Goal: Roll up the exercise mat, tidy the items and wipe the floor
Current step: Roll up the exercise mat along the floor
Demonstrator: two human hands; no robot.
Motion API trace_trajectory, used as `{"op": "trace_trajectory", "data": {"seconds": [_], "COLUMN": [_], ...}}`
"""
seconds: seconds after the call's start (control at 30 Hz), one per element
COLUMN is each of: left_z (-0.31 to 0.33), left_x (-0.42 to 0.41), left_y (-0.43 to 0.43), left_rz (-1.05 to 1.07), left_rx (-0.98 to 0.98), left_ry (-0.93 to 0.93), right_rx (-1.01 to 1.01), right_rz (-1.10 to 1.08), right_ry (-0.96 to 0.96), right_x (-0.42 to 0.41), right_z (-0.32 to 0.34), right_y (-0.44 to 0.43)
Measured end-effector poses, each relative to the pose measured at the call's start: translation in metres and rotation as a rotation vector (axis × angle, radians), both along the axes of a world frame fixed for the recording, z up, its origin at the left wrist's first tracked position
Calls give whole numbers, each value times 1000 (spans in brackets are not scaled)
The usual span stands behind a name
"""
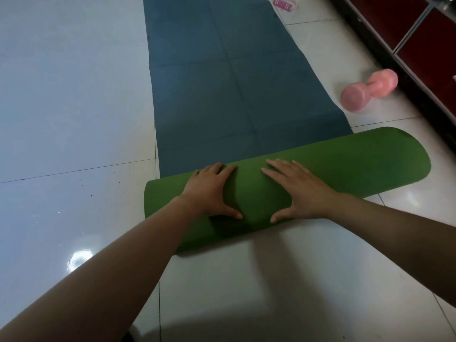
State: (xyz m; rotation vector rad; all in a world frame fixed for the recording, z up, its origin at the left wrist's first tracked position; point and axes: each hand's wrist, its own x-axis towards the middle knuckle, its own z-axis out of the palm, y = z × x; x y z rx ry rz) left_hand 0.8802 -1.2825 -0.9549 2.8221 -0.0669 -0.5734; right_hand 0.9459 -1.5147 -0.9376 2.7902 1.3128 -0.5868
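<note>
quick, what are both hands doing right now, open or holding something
Left hand: open, fingers flat, pressing on the rolled part of the mat.
Right hand: open, fingers spread, pressing on the same roll.

Bare tiled floor (pixel 61 95) wide open left of the exercise mat (pixel 222 82), flat unrolled mat ahead unobstructed, pink dumbbell (pixel 369 90) near its right edge, dark cabinet (pixel 419 45) closing off the right, pink object (pixel 283 2) at far end.
</note>
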Motion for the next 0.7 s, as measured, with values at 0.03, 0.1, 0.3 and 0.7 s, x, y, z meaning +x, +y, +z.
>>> {"op": "trace_trajectory", "data": {"seconds": [0.03,0.1,0.3,0.7], "left_z": [0,0,14,16], "left_x": [3,8,11,12], "left_y": [3,8,8,-6], "left_rz": [6,17,39,23], "left_rx": [-12,-32,-32,67], "left_ry": [4,13,-74,-82], "right_rx": [-29,-79,2,-35], "right_rz": [23,66,41,-27], "right_ry": [-15,-59,-41,6], "right_x": [-1,2,31,54], "right_z": [-2,-5,5,10], "right_y": [-2,-3,14,16]}}
